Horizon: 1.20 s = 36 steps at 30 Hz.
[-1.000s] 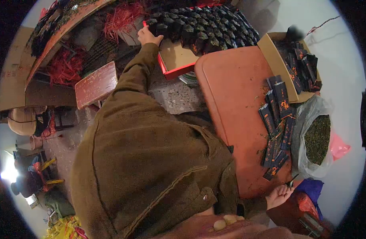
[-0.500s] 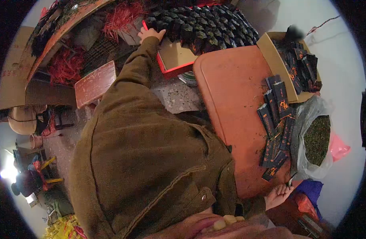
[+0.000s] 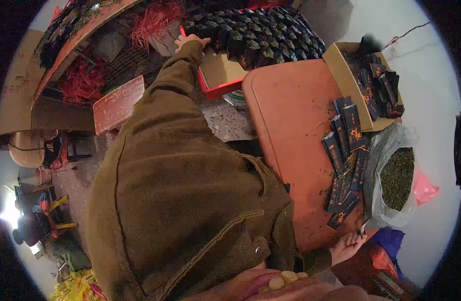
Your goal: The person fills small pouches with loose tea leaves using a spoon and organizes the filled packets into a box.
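My left hand (image 3: 189,41) reaches to the near-left corner of a red-rimmed box (image 3: 225,89), beside dense rows of upright black packets (image 3: 255,37). Its fingers are apart, the thumb side touching or very near the end packets; I see nothing held in it. At the lower right my right hand (image 3: 347,246) is closed around a thin metal spoon handle (image 3: 363,228), beside the table edge. Close to that hand, flat black packets with orange print (image 3: 345,203) lie in a loose pile, and a clear plastic bag (image 3: 378,208) holds dark green loose leaves (image 3: 397,178).
The reddish-brown table (image 3: 285,115) carries scattered leaf bits. A cardboard box (image 3: 336,65) of black packets stands at its far right. On the left are a small wooden stool (image 3: 121,104) and red shredded strips (image 3: 157,22). A blue bag (image 3: 388,243) lies lower right.
My left hand has turned slightly at the box corner, its thumb side lower against the packets. The right hand keeps the spoon, and the whole view has shifted a little.
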### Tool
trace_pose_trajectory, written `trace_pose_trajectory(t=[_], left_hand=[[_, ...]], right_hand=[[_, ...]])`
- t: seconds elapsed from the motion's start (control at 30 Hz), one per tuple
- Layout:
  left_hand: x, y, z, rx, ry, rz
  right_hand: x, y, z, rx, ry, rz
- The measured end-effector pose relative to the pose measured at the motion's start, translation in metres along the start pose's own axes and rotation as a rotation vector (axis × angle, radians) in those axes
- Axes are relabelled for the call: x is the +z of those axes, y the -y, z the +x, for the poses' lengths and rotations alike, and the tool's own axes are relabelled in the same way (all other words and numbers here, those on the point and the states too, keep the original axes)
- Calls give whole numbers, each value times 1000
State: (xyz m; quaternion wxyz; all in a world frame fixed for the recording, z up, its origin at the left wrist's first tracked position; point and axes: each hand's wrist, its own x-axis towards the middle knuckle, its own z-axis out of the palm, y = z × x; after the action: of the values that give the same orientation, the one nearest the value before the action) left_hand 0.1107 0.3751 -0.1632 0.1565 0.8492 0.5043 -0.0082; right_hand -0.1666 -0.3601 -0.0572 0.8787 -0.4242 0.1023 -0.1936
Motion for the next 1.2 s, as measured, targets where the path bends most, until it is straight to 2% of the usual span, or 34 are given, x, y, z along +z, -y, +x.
trace_pose_trajectory(t=[0.07,0.27,0.37,0.47,0.67,0.77,0.9,1.0,1.1,1.2], left_hand=[[3,3,1,28,-40,-47],[22,15,15,107,-110,-82],[23,16,19,141,-116,-59],[21,14,12,104,-124,-91],[18,18,1,131,-192,-165],[20,22,1,156,-274,-240],[21,27,-4,233,-459,-343],[22,34,4,356,-519,-292],[28,38,20,610,-691,-224],[25,24,18,605,-631,23]], right_hand=[[2,1,-2,32,21,-14],[14,-1,-4,-9,-129,-157],[18,0,-6,19,-120,-131],[0,0,0,36,3,-26],[8,-3,-3,-10,-69,-40],[3,-3,-3,-4,-9,-7],[4,-2,-2,-10,-132,-87],[4,-2,-1,0,-122,-95],[-5,-2,2,19,-33,-64],[-18,-1,6,42,40,-53]])
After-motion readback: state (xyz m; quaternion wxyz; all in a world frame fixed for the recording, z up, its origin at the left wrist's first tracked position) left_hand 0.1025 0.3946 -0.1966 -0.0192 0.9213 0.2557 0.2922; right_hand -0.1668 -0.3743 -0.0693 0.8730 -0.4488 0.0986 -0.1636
